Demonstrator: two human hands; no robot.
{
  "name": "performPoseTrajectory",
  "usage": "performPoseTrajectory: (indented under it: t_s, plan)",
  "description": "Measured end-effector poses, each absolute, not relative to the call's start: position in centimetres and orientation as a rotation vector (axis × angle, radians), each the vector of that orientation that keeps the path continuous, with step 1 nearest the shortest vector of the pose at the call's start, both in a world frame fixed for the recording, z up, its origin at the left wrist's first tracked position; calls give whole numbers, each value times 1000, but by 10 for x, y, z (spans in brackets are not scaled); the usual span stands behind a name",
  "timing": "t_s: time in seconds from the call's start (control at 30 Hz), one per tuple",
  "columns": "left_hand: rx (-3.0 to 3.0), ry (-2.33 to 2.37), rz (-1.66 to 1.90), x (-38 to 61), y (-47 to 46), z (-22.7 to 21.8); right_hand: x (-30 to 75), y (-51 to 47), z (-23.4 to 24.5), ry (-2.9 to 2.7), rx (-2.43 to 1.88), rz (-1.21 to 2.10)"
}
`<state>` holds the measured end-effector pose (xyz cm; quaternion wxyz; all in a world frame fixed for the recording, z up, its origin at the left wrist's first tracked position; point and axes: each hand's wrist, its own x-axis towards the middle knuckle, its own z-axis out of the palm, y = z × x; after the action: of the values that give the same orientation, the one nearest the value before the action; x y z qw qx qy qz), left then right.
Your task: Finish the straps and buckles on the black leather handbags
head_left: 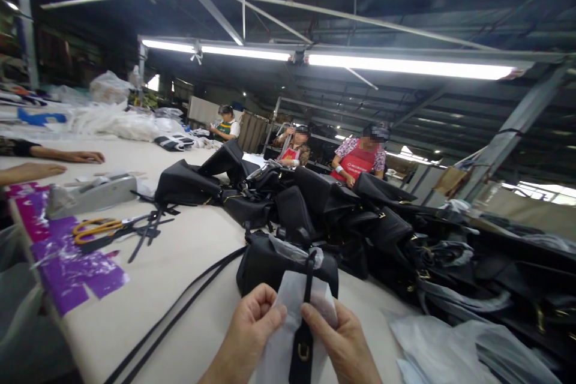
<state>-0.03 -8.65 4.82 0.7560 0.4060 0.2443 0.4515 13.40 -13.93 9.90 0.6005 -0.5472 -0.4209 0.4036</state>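
My left hand [249, 330] and my right hand [342, 342] are at the bottom centre, both pinched on a sheet of white wrapping paper [288, 306]. A black strap tab with a brass buckle [303, 336] lies over the paper between my thumbs. The tab runs up to a black handbag [274, 261] standing on the beige table [189, 246] just beyond my hands. Long black straps [180, 312] trail from the bag toward the near left edge.
A heap of black handbags [360, 216] fills the table's middle and right. Yellow-handled scissors [101, 229], a grey tape dispenser [90, 192] and purple sheets [67, 270] lie left. Another person's hands [67, 157] rest far left. Three workers [360, 159] stand behind. Clear plastic bags [450, 348] lie lower right.
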Motion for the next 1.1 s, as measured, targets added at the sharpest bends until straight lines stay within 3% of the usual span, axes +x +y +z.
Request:
performPoseTrajectory:
  t_s: [0.6, 1.1]
  plan:
    - [1011, 481, 940, 4, -112, 67, 132, -132, 73, -819, -1148, 931]
    - [1388, 720, 1129, -12, -122, 44, 130, -135, 73, -873, -1158, 989]
